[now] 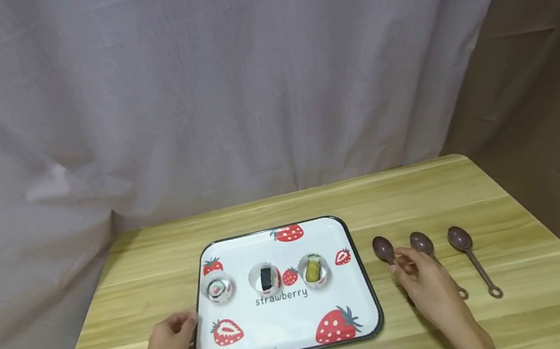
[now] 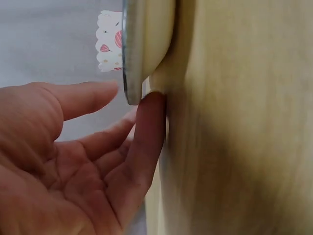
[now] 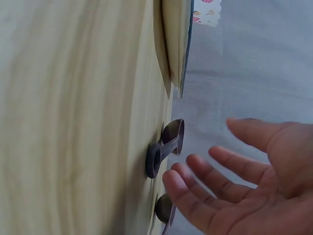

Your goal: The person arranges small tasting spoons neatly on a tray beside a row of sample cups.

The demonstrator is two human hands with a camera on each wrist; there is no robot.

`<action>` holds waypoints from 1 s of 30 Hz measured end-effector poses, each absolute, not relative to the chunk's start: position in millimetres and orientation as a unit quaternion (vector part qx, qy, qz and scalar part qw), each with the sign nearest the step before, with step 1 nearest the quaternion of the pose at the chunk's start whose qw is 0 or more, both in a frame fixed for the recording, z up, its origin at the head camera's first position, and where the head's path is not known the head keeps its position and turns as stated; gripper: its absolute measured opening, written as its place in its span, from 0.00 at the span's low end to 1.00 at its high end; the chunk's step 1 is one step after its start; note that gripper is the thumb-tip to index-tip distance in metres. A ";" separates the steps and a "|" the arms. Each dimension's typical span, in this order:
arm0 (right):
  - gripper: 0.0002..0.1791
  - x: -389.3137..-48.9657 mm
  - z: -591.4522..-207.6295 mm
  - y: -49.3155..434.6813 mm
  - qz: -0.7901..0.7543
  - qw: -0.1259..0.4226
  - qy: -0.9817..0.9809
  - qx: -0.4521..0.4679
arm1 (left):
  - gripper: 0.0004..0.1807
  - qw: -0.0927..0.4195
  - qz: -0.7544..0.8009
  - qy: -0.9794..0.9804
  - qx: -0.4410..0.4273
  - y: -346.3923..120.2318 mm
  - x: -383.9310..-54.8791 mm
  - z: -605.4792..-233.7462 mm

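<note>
A white tray (image 1: 261, 340) with a dark rim and printed strawberries lies on the table. On it stand three small paper cups, holding a round sushi roll (image 1: 216, 288), a dark-wrapped piece (image 1: 266, 279) and a yellow-green piece (image 1: 313, 270). My left hand (image 1: 170, 341) is at the tray's left edge. In the left wrist view its fingertips reach under the rim, while the thumb (image 2: 93, 98) stays apart from it. My right hand (image 1: 429, 285) hovers by the leftmost brown spoon (image 1: 382, 248), covering its handle in the head view. The right wrist view shows loosely spread fingers (image 3: 215, 178) holding nothing.
Two more brown spoons lie to the right: a middle spoon (image 1: 421, 242), partly behind my right hand, and a right spoon (image 1: 460, 238). The wooden table (image 1: 392, 200) is backed by a grey curtain (image 1: 266, 80), with a brown cloth (image 1: 548, 116) along the right.
</note>
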State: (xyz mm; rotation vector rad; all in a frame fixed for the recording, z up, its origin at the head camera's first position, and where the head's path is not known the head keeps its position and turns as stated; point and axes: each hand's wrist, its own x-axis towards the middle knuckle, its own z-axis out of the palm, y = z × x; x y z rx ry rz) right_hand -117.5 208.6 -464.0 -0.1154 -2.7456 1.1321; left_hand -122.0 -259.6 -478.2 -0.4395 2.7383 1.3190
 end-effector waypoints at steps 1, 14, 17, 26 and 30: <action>0.25 -118.0 -464.4 209.1 0.376 0.078 -0.922 -0.042 | 0.19 0.043 0.437 0.887 -0.142 -260.5 -122.2 -479.2; 0.23 -122.6 -467.0 214.5 0.340 0.047 -0.938 -0.044 | 0.19 0.095 0.511 0.840 -0.155 -267.7 -125.5 -490.1; 0.22 -127.5 -465.8 214.5 0.330 0.028 -0.942 -0.044 | 0.19 0.100 0.510 0.839 -0.157 -270.5 -124.9 -491.2; 0.12 -140.1 -463.6 216.7 0.325 -0.030 -0.944 -0.047 | 0.18 0.097 0.522 0.832 -0.160 -272.3 -124.7 -491.5; 0.10 -144.6 -463.8 220.6 0.322 -0.044 -0.945 -0.039 | 0.18 0.097 0.532 0.825 -0.163 -272.0 -125.1 -493.2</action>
